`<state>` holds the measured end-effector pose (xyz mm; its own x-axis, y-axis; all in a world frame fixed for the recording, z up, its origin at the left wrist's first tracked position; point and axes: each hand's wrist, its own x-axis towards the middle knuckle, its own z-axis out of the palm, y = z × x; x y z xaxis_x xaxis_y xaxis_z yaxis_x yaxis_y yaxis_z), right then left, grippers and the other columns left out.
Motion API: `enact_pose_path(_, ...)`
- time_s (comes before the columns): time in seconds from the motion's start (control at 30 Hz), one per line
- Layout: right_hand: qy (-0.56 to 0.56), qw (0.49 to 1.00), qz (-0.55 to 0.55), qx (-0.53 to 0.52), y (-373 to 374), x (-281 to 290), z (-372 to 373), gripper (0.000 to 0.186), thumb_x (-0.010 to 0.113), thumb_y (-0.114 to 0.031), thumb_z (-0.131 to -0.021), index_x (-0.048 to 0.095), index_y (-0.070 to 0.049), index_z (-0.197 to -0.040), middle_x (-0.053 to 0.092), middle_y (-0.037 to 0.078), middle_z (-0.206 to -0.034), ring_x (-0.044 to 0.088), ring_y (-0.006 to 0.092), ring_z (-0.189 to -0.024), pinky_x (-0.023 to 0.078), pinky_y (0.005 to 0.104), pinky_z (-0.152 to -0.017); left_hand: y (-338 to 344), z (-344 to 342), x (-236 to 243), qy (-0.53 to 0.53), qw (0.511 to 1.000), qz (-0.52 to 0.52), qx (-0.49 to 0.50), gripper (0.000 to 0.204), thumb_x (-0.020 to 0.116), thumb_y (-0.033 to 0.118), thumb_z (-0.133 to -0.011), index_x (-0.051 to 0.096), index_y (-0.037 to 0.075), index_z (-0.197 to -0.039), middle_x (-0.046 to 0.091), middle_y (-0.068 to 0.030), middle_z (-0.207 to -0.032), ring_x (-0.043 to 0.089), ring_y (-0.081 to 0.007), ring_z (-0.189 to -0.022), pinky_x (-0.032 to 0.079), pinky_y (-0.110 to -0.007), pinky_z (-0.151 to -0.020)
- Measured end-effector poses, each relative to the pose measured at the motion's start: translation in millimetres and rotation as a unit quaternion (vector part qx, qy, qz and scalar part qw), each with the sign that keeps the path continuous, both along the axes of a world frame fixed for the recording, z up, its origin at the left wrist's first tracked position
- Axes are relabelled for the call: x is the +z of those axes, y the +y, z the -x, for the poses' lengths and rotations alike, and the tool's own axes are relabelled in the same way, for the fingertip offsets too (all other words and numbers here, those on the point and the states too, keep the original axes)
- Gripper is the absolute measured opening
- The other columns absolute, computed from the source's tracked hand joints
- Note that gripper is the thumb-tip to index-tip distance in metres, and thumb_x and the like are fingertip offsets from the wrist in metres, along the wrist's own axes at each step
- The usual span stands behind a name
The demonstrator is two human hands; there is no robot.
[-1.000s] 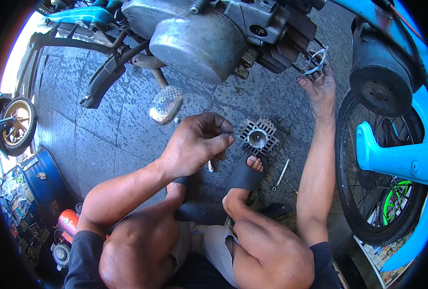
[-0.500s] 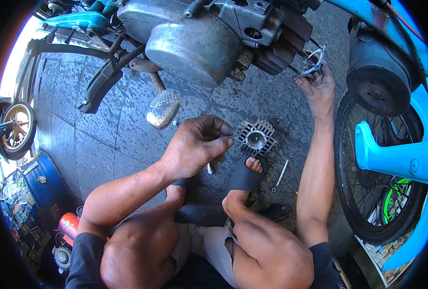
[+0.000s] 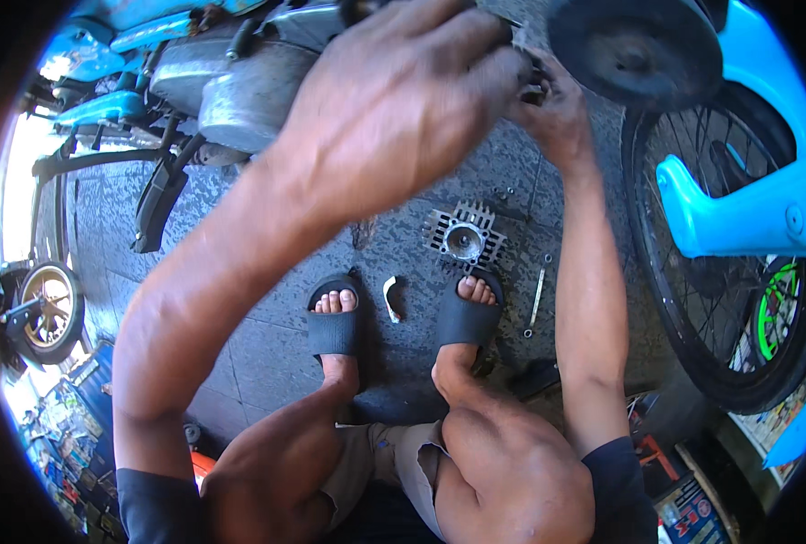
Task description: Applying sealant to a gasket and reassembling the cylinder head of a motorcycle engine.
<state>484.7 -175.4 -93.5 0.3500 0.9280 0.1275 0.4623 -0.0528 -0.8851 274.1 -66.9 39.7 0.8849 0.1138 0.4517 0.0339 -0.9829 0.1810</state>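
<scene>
My left hand [image 3: 403, 100] is raised close to the camera, its curled fingers reaching the side of the motorcycle engine [image 3: 240, 91]; what they grip is hidden. My right hand [image 3: 557, 113] meets it there, closed around a small dark engine part [image 3: 534, 86]. On the pavement below lies a finned metal cylinder [image 3: 462, 238], just beyond my right foot in a black sandal [image 3: 466, 313]. A small white curved piece [image 3: 390, 299] lies between my feet. A slim wrench [image 3: 537, 304] rests to the right of that foot.
A spoked wheel with a black tyre [image 3: 693, 308] and blue bodywork [image 3: 747, 208] stand close on the right. A black kickstand and footrest [image 3: 154, 208] jut out at left. A small wheel [image 3: 49, 308] and cluttered boxes [image 3: 58, 426] sit lower left.
My left hand has risen from the ground by the cylinder up to the engine, leaving the white piece on the pavement. The view has tilted closer to the engine.
</scene>
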Motion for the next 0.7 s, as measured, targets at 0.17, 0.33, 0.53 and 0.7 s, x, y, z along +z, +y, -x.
enact_pose_path(0.17, -0.061, 0.997, -0.028, -0.047, -0.4, -4.1, 0.2, 0.074, 0.091, -0.034, -0.065, 0.061, -0.005, -0.126, 0.066, 0.012, -0.111, 0.064, 0.0202, -0.096, 0.053, 0.0328, -0.082, 14.0, -37.8, 4.9, 0.082, 0.986, -0.146, -0.012, 0.020, 0.053, 0.008, -0.083, 0.061, -0.005, -0.096, 0.064, -0.0220, -0.105, 0.059, -0.0338, -0.108, 0.045, -0.045, -0.098)
enact_pose_path(0.33, -0.073, 0.995, 0.009, -0.073, -16.5, -3.1, -6.6, 0.078, 0.090, -0.039, -0.063, 0.060, -0.004, -0.126, 0.066, 0.011, -0.110, 0.064, 0.0210, -0.099, 0.053, 0.0331, -0.085, -8.8, -72.7, 60.9, 0.344, 0.929, 0.077, 0.109, 0.021, 0.062, 0.013, -0.080, 0.067, -0.004, -0.093, 0.068, -0.0227, -0.091, 0.067, -0.0311, -0.095, 0.050, -0.045, -0.088)
enact_pose_path(0.53, -0.034, 0.995, 0.029, -0.086, 2.2, 16.2, 14.4, 0.077, 0.091, -0.035, -0.062, 0.058, -0.002, -0.124, 0.065, 0.013, -0.110, 0.063, 0.0238, -0.100, 0.052, 0.0358, -0.087, 36.7, -55.8, 35.4, 0.278, 0.960, -0.022, -0.006, 0.036, 0.069, 0.022, -0.078, 0.065, -0.002, -0.104, 0.066, -0.0230, -0.106, 0.062, -0.0364, -0.104, 0.048, -0.043, -0.092)
enact_pose_path(0.7, -0.046, 0.989, 0.082, -0.111, -12.9, 22.0, 5.8, 0.077, 0.092, -0.031, -0.061, 0.056, -0.001, -0.122, 0.065, 0.015, -0.110, 0.062, 0.0261, -0.101, 0.051, 0.0381, -0.088, 37.0, -62.6, 8.6, 0.208, 0.977, -0.026, -0.046, 0.038, 0.069, 0.022, -0.078, 0.063, -0.003, -0.106, 0.065, -0.0243, -0.105, 0.061, -0.0368, -0.105, 0.048, -0.043, -0.093)
